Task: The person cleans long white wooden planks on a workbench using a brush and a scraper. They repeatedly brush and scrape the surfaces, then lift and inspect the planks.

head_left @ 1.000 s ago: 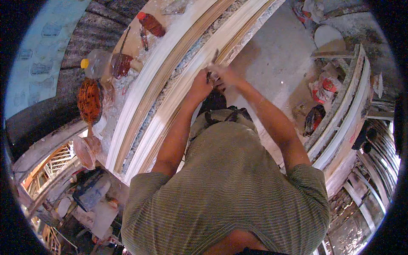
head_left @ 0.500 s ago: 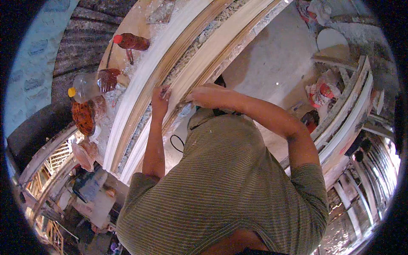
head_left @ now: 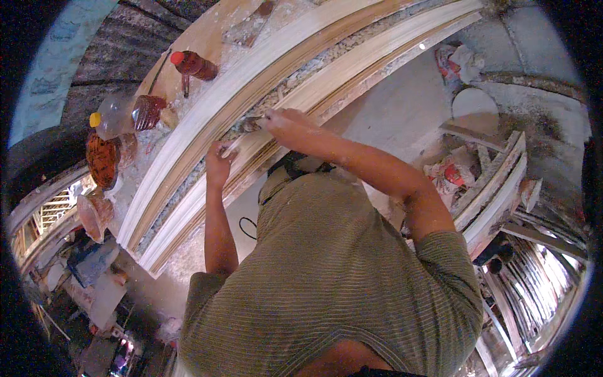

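- From where I stand, the right hand (head_left: 289,129) has its fingers bent tight, seemingly gripping a small grey piece (head_left: 252,124) whose visible end points left.
- That piece sits at the fingertips, over the rubble strip (head_left: 308,70) between the near moulding (head_left: 352,72) and the far moulding (head_left: 242,88); whether it touches the rubble, I can't tell.
- Both mouldings run lengthwise from lower left to upper right, and the two hands line up roughly along that same slant.
- The left hand (head_left: 218,164) is lower down and farther from the grey piece; its fingers are half curled with something pale at the tips, but I can't tell whether they grasp it.
- Beyond the far moulding lies a red-capped bottle (head_left: 198,66), well apart from both hands.
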A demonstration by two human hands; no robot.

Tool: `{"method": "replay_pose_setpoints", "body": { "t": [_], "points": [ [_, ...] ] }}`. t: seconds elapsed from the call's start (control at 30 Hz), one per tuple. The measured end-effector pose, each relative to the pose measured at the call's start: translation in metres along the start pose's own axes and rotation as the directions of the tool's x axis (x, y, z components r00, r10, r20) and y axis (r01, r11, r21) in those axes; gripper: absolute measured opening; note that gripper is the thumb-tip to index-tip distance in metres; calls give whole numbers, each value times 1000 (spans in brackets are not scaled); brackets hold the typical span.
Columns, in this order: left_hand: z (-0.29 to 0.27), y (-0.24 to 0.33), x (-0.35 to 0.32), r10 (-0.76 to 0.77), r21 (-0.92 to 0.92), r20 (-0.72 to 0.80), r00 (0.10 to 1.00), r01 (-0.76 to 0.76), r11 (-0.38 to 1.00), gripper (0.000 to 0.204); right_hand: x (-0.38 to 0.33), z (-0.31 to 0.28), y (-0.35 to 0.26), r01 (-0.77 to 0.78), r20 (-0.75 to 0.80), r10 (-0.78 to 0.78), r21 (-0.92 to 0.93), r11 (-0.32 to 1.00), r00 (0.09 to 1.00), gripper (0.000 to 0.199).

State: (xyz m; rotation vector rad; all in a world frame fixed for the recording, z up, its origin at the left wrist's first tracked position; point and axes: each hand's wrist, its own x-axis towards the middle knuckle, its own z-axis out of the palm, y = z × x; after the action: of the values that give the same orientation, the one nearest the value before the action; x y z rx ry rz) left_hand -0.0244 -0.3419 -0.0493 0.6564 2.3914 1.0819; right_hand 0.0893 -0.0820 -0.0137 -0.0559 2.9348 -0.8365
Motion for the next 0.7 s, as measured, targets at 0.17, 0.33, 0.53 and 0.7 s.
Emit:
{"method": "replay_pose_setpoints", "body": {
  "t": [0.17,0.33,0.53,0.7],
  "points": [
    [-4,13,-1,-67,67,-26,997,68,995,27,-48,-50,123,-138,-314,47,-277,951,948,17],
    [0,27,1,-89,-50,-25,996,87,995,30,-67,-181,225,-524,-335,411,-405,750,848,15],
    [13,-34,-1,-130,126,-69,989,138,982,36,-63,-112,200,-96,-4,100,-331,939,995,15],
    [9,20,4,34,525,-22,999,-17,851,39,-106,-178,332,-191,-356,-2,-506,841,934,11]
  ]
}}
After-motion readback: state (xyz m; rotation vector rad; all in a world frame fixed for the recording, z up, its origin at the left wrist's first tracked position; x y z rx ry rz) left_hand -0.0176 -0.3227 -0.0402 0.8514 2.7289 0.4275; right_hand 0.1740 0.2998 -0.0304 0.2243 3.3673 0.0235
